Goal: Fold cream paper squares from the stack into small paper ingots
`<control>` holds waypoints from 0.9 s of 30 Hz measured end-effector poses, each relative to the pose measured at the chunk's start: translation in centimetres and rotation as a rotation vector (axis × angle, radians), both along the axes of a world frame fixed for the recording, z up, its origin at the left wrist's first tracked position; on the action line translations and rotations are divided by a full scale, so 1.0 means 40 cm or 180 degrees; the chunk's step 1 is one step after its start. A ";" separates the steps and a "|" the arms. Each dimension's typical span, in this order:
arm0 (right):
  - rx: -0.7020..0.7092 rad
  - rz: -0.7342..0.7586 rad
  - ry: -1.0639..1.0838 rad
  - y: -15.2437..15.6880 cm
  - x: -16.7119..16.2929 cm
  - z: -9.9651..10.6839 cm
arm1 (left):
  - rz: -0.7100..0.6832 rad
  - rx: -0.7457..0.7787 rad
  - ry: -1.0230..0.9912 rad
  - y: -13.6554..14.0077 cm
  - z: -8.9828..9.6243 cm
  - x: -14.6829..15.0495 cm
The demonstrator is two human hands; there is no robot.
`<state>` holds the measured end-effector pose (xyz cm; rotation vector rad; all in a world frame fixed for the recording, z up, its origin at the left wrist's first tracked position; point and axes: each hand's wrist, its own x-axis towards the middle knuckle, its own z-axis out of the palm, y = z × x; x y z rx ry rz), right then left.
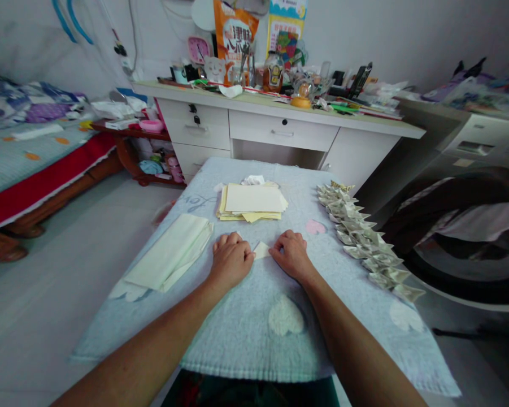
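Note:
A small folded piece of cream paper lies on the cloth-covered table between my two hands. My left hand pinches its left edge, the fingers curled and the thumb against the paper. On the opposite edge my right hand is closed, fingers bent, with the tips touching the paper. Just beyond the hands sits a stack of cream and yellow paper sheets. To the left lies a larger folded pale sheet. Rows of folded, pointed paper shapes stand along the table's right side.
A crumpled white tissue lies behind the stack. The light blue cloth drapes over the table edges. Beyond stands a cluttered white desk. A bed is at left, and a grey machine with a round opening at right.

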<state>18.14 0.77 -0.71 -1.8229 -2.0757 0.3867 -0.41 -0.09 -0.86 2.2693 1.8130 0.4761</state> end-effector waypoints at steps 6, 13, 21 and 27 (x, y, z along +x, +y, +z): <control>0.0005 -0.0029 -0.0015 -0.001 -0.001 0.000 | 0.0000 0.0026 -0.0004 -0.003 -0.005 -0.001; 0.0058 -0.0020 0.0018 0.002 0.001 -0.011 | -0.0484 0.0265 -0.0342 0.006 -0.015 -0.009; 0.0025 0.0038 0.0015 0.002 0.010 -0.004 | -0.0772 0.0314 -0.0466 0.017 -0.034 -0.014; -0.0067 0.0005 -0.0128 0.006 0.018 0.001 | -0.0683 0.0250 -0.0423 0.016 -0.035 -0.013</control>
